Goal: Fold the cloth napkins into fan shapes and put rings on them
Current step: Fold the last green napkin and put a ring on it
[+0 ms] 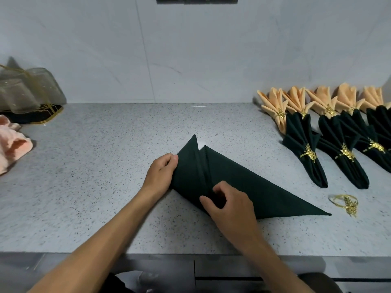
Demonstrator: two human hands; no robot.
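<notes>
One speckled countertop [95, 166] carries a dark green napkin [243, 182], folded to a triangle with pleats started, near the middle of its front edge. Left hand [160, 172] is pinched on the napkin's left edge; right hand [228, 204] is pinched on the pleats. Finished ringed napkins [330, 132] line the back right corner, and a loose gold ring [346, 203] lies just beside the triangle's right tip.

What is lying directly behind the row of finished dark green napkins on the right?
Behind the finished dark green napkins lies a row of peach napkins, fanned, with gold rings. The green fans overlap their near ends, so most peach tails are covered; the row's right end runs out of frame.
</notes>
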